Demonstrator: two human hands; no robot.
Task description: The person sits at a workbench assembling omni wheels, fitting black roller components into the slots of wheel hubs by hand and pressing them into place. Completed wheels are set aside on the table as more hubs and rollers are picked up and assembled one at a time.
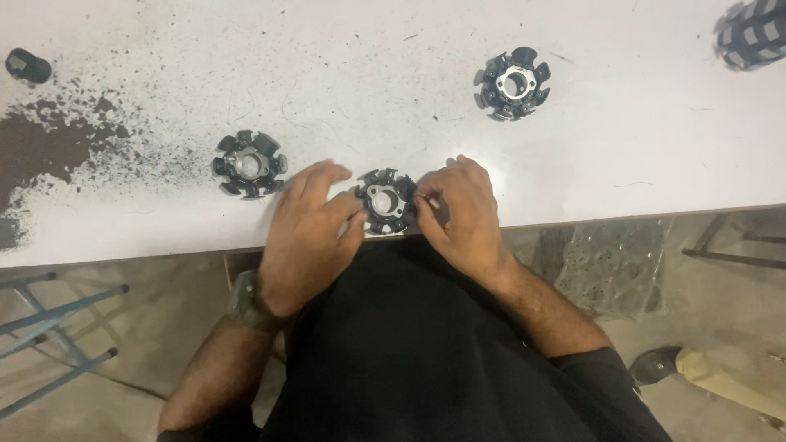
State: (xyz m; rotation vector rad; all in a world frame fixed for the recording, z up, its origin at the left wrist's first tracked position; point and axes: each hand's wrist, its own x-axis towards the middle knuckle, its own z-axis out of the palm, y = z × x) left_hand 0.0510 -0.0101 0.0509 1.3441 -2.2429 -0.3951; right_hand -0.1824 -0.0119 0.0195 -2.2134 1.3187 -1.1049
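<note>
Hands pinch a black stator [386, 201] at the tabletop [622, 155] edge, lower centre: left hand [304, 237], right hand [463, 214]. A slip could drop it off the edge.

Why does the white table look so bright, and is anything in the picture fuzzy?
Head view: light washes out the white table, so it glares a little; the left hand and right hand on the black ring part look slightly soft; the striped thing at the top right corner is blurred and cut off.

White table [622, 164] carries three black ring-shaped parts [250, 164], dark powder [49, 147].
</note>
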